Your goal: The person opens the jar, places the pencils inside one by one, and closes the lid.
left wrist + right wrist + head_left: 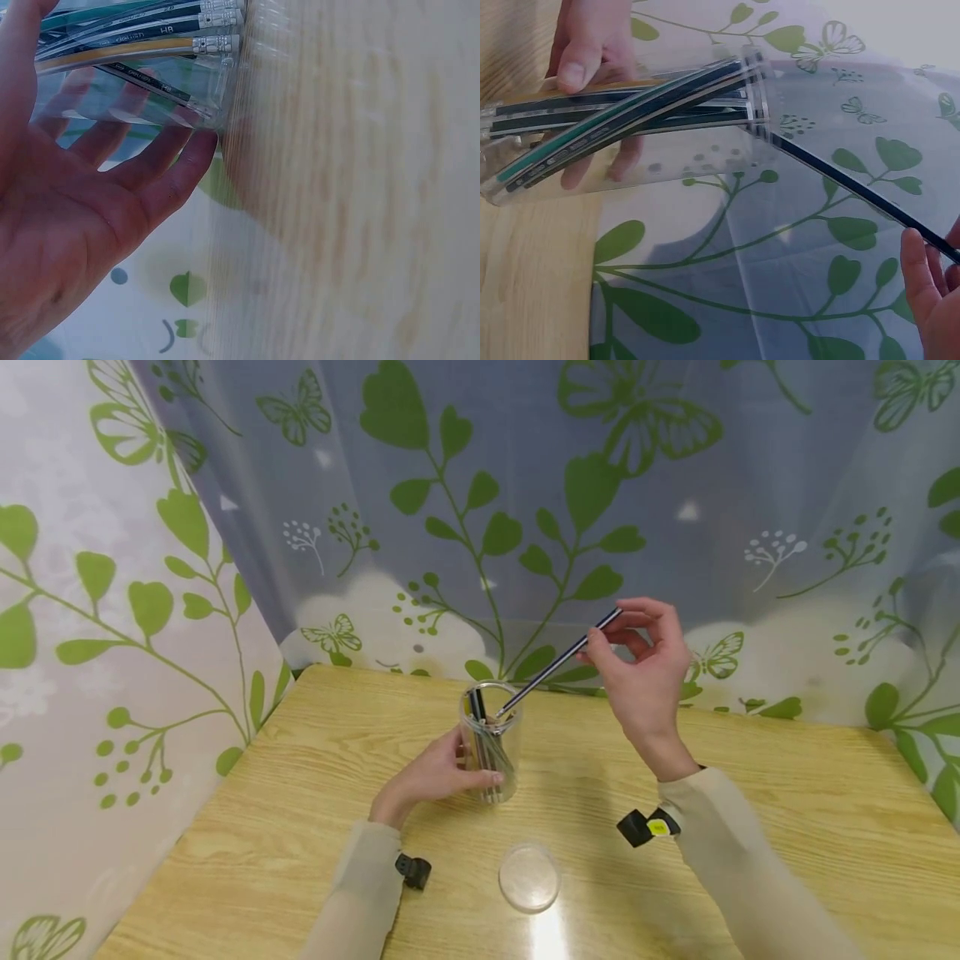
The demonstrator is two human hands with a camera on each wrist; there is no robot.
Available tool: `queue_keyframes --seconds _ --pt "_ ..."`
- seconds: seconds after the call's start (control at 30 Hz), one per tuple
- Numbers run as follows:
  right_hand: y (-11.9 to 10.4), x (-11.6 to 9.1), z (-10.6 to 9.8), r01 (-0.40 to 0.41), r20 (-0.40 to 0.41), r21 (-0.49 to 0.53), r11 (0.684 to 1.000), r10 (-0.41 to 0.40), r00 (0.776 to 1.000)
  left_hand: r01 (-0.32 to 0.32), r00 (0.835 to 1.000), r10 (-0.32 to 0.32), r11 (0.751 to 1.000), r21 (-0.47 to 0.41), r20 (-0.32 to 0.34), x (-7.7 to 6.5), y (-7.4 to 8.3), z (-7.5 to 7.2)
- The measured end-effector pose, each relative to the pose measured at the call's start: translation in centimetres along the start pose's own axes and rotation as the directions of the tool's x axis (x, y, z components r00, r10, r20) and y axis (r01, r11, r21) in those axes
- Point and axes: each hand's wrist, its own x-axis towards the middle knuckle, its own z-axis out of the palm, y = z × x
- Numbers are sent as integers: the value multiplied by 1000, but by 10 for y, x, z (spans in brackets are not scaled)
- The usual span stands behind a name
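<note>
My left hand grips a clear plastic jar low on its side, with the thumb across the front. Several pencils lean inside it, some dark, one yellow-orange, one green. In the left wrist view, the silver-banded ends of these pencils point toward the jar's bottom. Between thumb and fingertips, my right hand pinches a dark striped pencil near its upper end. This pencil slants down to the left, its lower end at the jar's open mouth.
A round clear lid lies flat on the wooden table, nearer to me than the jar. Behind the table hangs a curtain printed with green leaves and butterflies. Another patterned cloth borders the left side.
</note>
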Motion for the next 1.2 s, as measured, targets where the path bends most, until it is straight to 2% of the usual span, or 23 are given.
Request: queue_keyframes --seconds 0.2,0.4,0.53,0.73,0.9,1.03,1.1,1.2 --pt "12 -3 10 -46 86 -57 997 51 995 -4 1000 4 1000 8 1 -1 1 -1" --pt "15 -7 18 -9 155 -166 986 35 987 -22 1000 22 1000 -12 1 1 1 -1" --pt "15 -9 20 36 166 -212 976 0 986 -23 1000 23 1000 -12 3 2 0 -1" --pt "11 -10 20 168 179 -245 955 -126 976 -14 1000 14 1000 -5 0 1 -1 -1" --pt "7 -11 23 282 244 -234 930 -224 943 -24 1000 24 1000 -1 1 1 -1 -1" --pt "8 -12 28 380 330 -244 892 -292 898 -32 999 32 999 -5 3 1 -1 -1" --pt "10 -12 29 414 367 -266 871 -305 879 -33 999 33 999 -4 4 1 -1 -1" --pt "16 -14 30 434 412 -299 850 -296 862 -37 999 37 999 -4 6 1 0 -1"
